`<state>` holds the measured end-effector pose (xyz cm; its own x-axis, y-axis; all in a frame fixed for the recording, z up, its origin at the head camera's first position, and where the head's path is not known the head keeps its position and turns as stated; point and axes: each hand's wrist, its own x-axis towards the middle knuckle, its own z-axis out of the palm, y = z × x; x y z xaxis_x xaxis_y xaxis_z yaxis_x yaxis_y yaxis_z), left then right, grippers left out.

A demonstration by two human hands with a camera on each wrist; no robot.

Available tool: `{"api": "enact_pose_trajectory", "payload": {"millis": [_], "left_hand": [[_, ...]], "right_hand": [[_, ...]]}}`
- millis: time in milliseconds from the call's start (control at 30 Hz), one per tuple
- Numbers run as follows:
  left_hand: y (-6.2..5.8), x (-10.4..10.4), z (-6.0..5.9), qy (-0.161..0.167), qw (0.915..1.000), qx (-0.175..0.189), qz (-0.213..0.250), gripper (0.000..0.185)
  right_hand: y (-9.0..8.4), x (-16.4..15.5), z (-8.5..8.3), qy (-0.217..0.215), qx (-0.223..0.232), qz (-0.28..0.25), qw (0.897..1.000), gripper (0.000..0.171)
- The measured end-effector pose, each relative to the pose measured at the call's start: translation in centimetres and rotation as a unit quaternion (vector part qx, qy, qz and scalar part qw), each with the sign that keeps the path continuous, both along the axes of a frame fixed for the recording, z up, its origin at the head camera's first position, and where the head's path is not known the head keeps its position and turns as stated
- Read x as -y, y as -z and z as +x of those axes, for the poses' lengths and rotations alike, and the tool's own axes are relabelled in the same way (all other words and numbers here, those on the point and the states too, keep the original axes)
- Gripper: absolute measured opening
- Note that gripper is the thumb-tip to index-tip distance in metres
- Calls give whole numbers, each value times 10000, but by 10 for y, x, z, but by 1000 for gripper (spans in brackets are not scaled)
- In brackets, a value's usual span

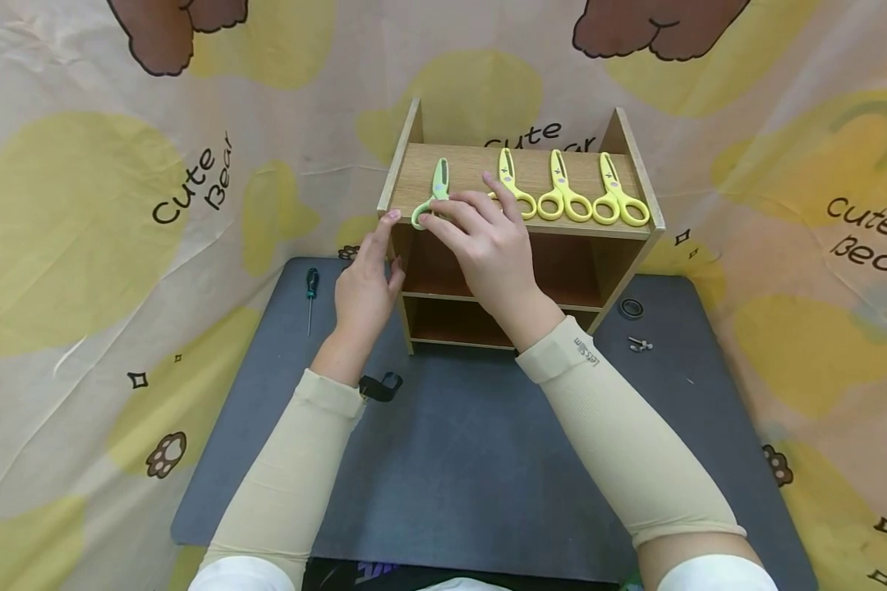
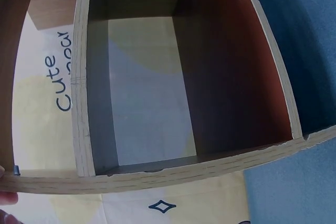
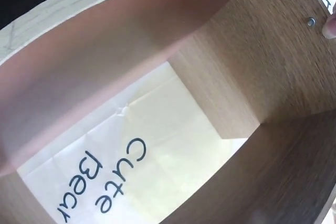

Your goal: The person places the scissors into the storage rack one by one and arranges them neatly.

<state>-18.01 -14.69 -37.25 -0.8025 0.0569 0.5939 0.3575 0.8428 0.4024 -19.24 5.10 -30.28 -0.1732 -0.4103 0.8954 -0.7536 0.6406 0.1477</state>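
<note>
Nearest, left hand [image 1: 365, 283] flat and loose against the shelf's [image 1: 621, 267] left side, right hand [image 1: 484, 238] pinching green scissors [image 1: 434, 195] on top, far left of three yellow scissors [image 1: 565, 190]; probably light, stiff, best held by the loops.

Soft, even light fills the head view, bright enough that colours read cleanly and nothing glares. The small open-backed wooden shelf unit [image 1: 519, 238] stands sharp in the middle, its two lower compartments darker than its top board. Shadows beneath the beige-sleeved forearms are faint on the dark grey mat [image 1: 443, 460] in front of the shelf unit. Towards the frame edges, away from the shelf unit, the printed cream cloth [image 1: 81, 246] bows slightly from wide-angle distortion. Both wrist views sit very close to the shelf unit's boards: straight edges curve strongly, focus is soft, and light comes through the open back, leaving inner walls dim.
</note>
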Motion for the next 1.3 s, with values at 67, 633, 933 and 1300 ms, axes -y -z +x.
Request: {"api": "enact_pose_trajectory", "payload": {"millis": [67, 633, 933, 1300], "left_hand": [[0, 0, 0, 14, 10000, 11, -2, 64], [0, 0, -3, 17, 10000, 28, -1, 64], [1, -1, -4, 13, 10000, -13, -14, 64], [-2, 2, -1, -131, 9991, 52, -391, 66]], "right_hand": [[-1, 1, -2, 141, 64, -12, 9999, 26], [-5, 0, -7, 539, 803, 394, 9945, 30], [-4, -4, -8, 648, 1185, 454, 9898, 28], [3, -10, -6, 479, 1109, 287, 9923, 38]]}}
